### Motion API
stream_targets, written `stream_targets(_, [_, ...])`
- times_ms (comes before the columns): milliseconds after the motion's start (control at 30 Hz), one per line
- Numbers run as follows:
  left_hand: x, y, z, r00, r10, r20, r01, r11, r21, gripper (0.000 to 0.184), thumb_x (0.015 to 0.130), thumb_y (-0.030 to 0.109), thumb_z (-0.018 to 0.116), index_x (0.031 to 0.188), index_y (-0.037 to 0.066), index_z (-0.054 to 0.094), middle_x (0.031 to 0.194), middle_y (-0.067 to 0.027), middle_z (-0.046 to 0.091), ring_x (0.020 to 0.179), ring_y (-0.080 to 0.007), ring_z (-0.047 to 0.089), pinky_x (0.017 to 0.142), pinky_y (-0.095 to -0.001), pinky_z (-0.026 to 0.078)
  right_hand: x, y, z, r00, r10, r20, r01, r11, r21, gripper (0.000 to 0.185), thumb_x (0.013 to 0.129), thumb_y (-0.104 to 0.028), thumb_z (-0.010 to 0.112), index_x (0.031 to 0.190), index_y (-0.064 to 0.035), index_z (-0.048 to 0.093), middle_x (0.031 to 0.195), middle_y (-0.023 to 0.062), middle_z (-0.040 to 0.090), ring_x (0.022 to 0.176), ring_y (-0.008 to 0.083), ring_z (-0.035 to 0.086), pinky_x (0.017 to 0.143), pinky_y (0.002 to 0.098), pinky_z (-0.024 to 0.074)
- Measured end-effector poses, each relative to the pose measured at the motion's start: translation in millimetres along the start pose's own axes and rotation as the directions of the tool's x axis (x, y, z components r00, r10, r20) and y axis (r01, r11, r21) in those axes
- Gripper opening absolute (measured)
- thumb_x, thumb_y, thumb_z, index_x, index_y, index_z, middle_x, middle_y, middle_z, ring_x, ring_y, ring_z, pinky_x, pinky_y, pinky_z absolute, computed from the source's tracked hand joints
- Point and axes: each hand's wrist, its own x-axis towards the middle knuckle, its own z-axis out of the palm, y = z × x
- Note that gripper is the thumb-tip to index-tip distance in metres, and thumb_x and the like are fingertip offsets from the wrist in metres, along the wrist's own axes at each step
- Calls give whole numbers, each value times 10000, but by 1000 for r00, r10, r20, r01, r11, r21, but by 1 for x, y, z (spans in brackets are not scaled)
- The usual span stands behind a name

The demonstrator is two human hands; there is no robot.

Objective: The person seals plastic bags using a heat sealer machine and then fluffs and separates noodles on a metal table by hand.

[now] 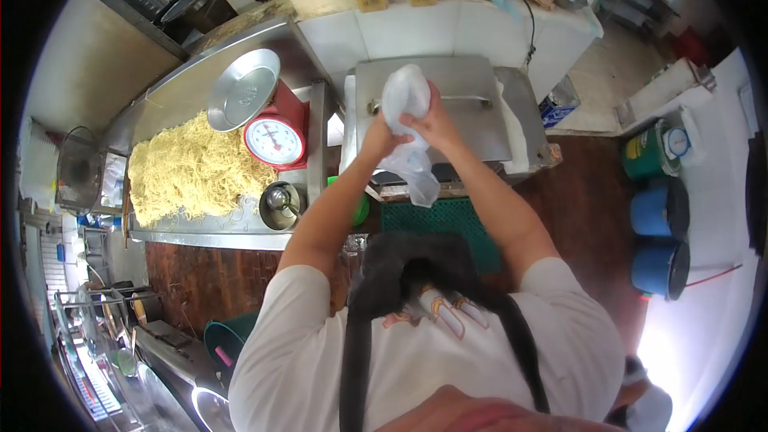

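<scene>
The head view shows a kitchen with a brown wooden floor (182, 276) and a steel worktop (188, 234). Yellow noodles (188, 172) spread from the worktop's left edge toward a red scale (274, 140) near its right edge; a metal bowl (269, 217) with a ladle (279, 198) in it sits at the near right corner. Beside the worktop is a broad steel lid (472, 132). A clear plastic bag (406, 96) is held over the lid's left half, its loose end hanging past the near edge. The left hand (386, 141) and right hand (432, 122) both grip the bag, fingers closed around its middle.
</scene>
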Motion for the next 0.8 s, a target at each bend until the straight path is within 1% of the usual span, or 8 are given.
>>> stream_targets(133, [-10,24,1,992,-124,-12,123,962,246,936,597,50,902,1404,83,429,1308,-219,572,1165,-376,589,919,-424,522,-25,30,5,1000,-17,5,18,995,-98,1009,750,-296,829,1491,39,231,1448,280,397,1311,406,463,1111,451,378])
stream_targets(300, [-39,30,1,931,-240,-275,337,853,398,934,678,140,871,1457,51,364,1349,-242,541,1209,-406,559,978,-443,478,-72,58,-3,977,-180,-113,107,876,-470,888,803,-235,771,1482,39,269,1438,283,407,1313,433,445,1114,475,361])
stream_targets(400, [-83,38,-11,867,-382,-320,471,838,275,750,801,229,787,1418,22,415,1219,-241,622,1123,-387,611,936,-452,486,-128,33,-13,984,1,-179,-50,961,-273,847,831,-243,754,1483,30,287,1435,272,431,1318,416,446,1117,461,351])
stream_targets(500, [-139,38,-15,919,-161,-360,262,931,253,373,921,203,660,1231,21,561,1001,-226,679,979,-378,666,860,-435,513,-185,18,-6,943,208,261,-206,978,-36,867,821,-323,783,1480,-2,321,1407,263,470,1289,371,488,1084,447,387])
stream_targets(567, [-170,47,-21,888,-327,-325,348,938,7,256,981,196,586,1180,35,600,923,-160,678,835,-272,661,760,-360,515,-204,-36,7,804,224,550,-144,972,-185,745,859,-320,732,1445,-12,388,1425,222,474,1276,321,507,1033,387,427])
stream_targets(633, [-194,96,-38,794,-560,-234,494,821,-288,219,1008,212,554,1150,62,624,846,-68,635,744,-135,592,652,-279,475,-217,-54,36,711,299,636,-248,954,-171,600,858,-323,731,1330,-15,526,1253,194,608,1122,276,600,944,368,479])
stream_targets(733, [-233,97,-73,750,-601,-275,432,760,-486,203,1022,210,540,1154,78,622,806,-1,572,711,-51,501,589,-224,421,-217,-33,77,443,237,864,-245,960,-138,489,852,-292,763,1227,-18,609,1053,136,685,975,228,650,898,375,503])
stream_targets(800, [-267,100,-109,697,-602,-389,321,748,-581,235,1034,232,516,1195,84,603,819,-2,568,715,-70,510,614,-237,432,-203,-65,100,418,256,871,-241,956,-166,363,871,-244,739,1132,-12,640,960,105,696,893,179,645,846,350,513])
